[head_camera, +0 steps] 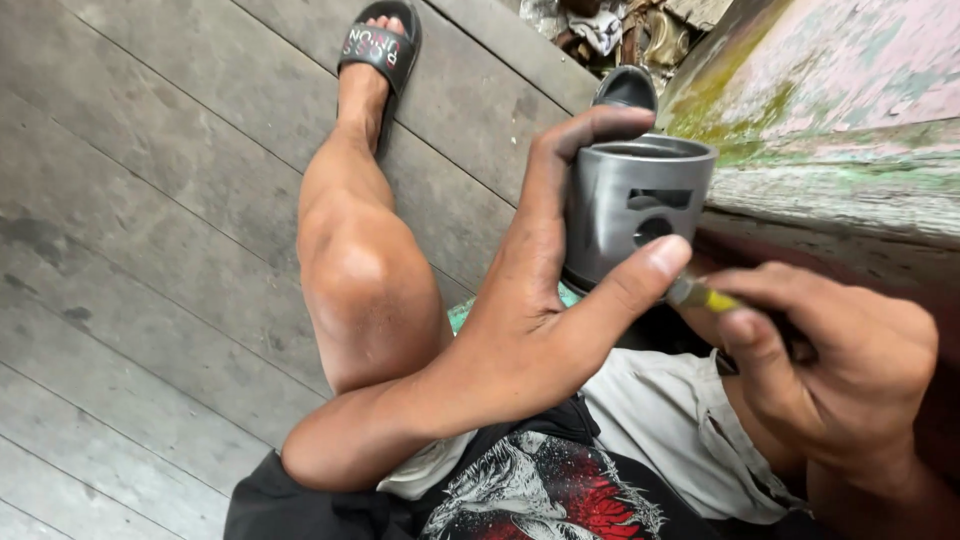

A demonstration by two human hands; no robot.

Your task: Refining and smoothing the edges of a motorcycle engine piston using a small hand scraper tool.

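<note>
Working the side of a grey metal piston [632,208] with a slim tool while you hold it up over your lap.

You look to be mid-step: your left hand [540,300] grips the piston, index finger curled over its open rim, thumb pressed on the skirt below the pin hole. Your right hand [835,365] is closed around a yellow-handled tool [703,296], tip at the lower edge. Next, judge a steady piston and a small, controlled tip stroke. Forearms crossed above your knee [365,285], beside a weathered plank [830,150].
</note>
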